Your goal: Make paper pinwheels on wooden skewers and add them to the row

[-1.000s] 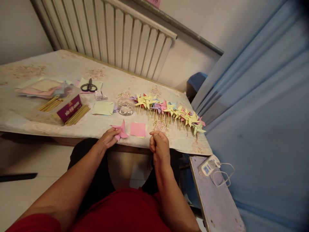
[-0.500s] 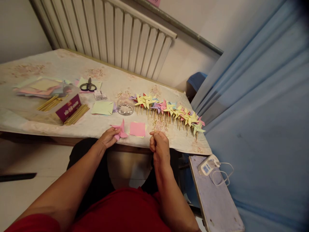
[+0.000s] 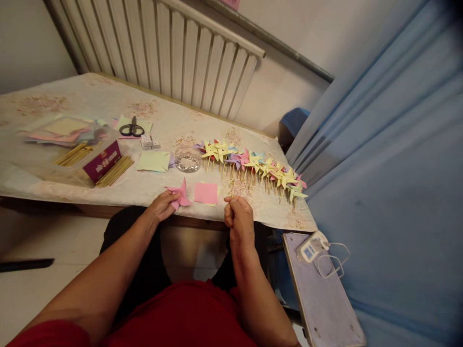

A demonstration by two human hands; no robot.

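Note:
Near the table's front edge, my left hand (image 3: pixel 162 205) is closed on a pink paper pinwheel (image 3: pixel 183 195) with folded blades. My right hand (image 3: pixel 239 214) is curled shut by the same edge, thumb pressed on the fingers; anything held there is too small to make out. Between the hands lies a stack of square paper sheets (image 3: pixel 206 193), pink on top. Beyond it stands a round clear dish (image 3: pixel 187 160) with small shiny pieces inside. Several finished pinwheels (image 3: pixel 253 164) on sticks form a row to the right.
At the left are a clear plastic box (image 3: pixel 72 176) with a purple label, wooden sticks (image 3: pixel 115 171), green paper squares (image 3: pixel 154 161), small boxes (image 3: pixel 149 141) and scissors (image 3: pixel 132 127). A power adapter (image 3: pixel 313 246) with a white cable sits on a stool (image 3: pixel 325 299) beside the blue curtain (image 3: pixel 390 168).

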